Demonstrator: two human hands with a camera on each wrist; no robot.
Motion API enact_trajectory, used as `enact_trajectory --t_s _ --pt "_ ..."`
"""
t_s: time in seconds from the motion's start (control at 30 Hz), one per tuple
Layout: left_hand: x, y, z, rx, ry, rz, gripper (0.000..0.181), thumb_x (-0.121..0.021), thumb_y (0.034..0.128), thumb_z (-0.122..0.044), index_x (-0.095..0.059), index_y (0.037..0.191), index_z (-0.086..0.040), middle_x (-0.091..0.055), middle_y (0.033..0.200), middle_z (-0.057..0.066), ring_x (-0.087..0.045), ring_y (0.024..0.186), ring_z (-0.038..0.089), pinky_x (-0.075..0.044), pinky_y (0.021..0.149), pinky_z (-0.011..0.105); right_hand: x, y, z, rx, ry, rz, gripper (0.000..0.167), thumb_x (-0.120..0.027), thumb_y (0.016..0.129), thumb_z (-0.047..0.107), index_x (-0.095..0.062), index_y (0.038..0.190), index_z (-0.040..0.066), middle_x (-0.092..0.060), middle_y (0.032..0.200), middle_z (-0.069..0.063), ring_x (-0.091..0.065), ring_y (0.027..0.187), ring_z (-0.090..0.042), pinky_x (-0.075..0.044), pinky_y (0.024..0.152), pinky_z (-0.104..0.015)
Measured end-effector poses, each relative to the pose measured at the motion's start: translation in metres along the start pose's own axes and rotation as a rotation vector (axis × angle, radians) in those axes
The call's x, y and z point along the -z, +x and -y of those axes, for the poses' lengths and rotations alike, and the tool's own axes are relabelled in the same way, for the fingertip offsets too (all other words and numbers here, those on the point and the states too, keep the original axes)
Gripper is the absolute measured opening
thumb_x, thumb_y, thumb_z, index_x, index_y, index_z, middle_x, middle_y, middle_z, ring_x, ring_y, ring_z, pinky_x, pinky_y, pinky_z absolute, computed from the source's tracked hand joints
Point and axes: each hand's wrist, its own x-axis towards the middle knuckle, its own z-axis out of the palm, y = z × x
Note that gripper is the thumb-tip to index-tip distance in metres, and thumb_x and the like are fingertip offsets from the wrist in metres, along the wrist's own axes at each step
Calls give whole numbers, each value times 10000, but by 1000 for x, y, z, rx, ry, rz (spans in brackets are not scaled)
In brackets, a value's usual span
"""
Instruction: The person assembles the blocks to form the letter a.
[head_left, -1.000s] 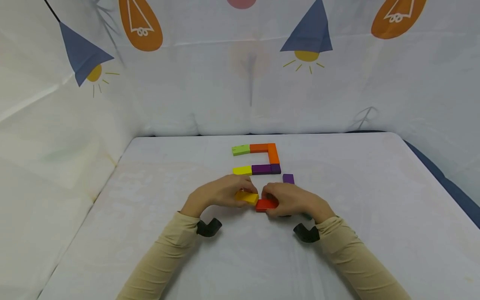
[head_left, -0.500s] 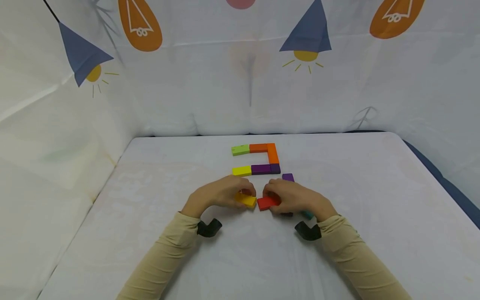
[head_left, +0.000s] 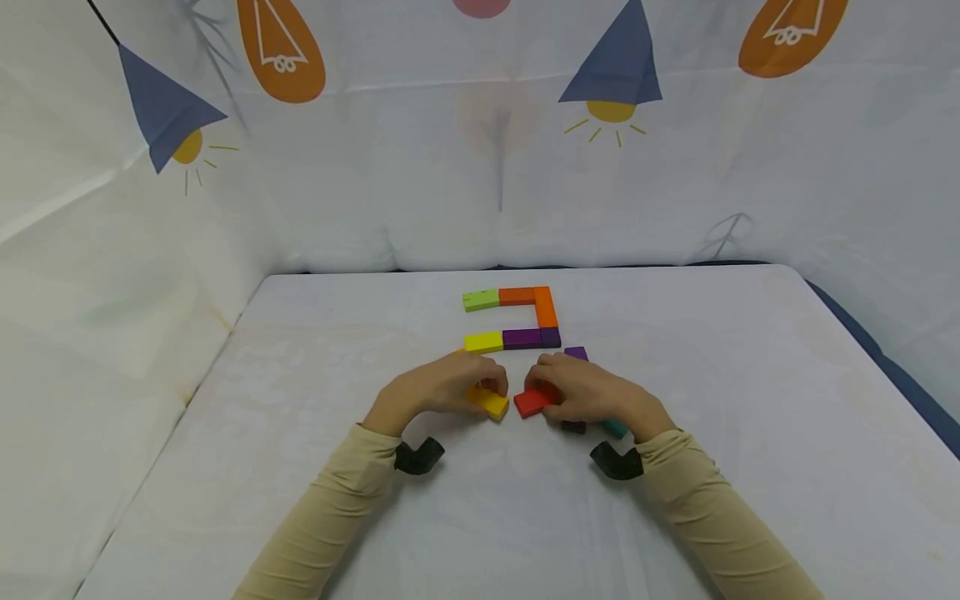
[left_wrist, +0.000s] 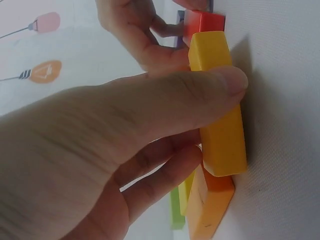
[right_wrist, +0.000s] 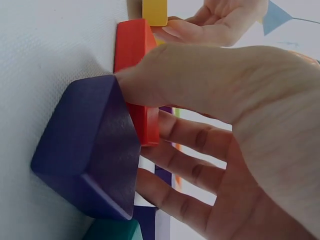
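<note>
The left hand (head_left: 448,385) pinches a yellow-orange block (head_left: 489,403) between thumb and fingers; in the left wrist view the thumb lies across that block (left_wrist: 222,135). Just to its right, the right hand (head_left: 588,389) grips a red block (head_left: 530,402), with a small gap between the two blocks. A dark purple block (right_wrist: 85,135) lies close to the right thumb in the right wrist view, beside a teal block (right_wrist: 116,230). An orange block (left_wrist: 210,200) stands by the left fingers, mostly hidden by the hand in the head view.
Behind the hands, green (head_left: 481,300), orange (head_left: 546,308), purple (head_left: 522,339) and yellow (head_left: 483,342) blocks form a bracket shape on the white table (head_left: 337,317). Another purple block (head_left: 576,353) lies beyond the right hand. White printed cloth (head_left: 420,167) hangs behind.
The yellow-orange block has shifted slightly left and turned in the left hand. The red block has tilted and drawn apart from it, with the right hand moving a little away from the wearer.
</note>
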Motion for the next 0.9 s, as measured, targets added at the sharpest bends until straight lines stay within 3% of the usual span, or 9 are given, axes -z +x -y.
enact_trajectory --t_s 0.47,0.9 --pt "-3 1 -1 28 45 26 255 -759 793 -144 -631 1012 -126 -640 976 -28 -562 938 115 -478 899 247 -2 -1 3 6 -22 -38 312 -698 838 197 -620 1137 150 -578 1083 16 -502 1004 -143 -488 918 -361" --pt "-6 2 -1 36 84 0 243 -762 794 -167 -631 995 -130 -630 955 -33 -555 921 118 -478 879 241 -3 0 3 2 -42 -46 323 -708 839 219 -627 1145 153 -589 1110 1 -511 1026 -155 -497 914 -367"
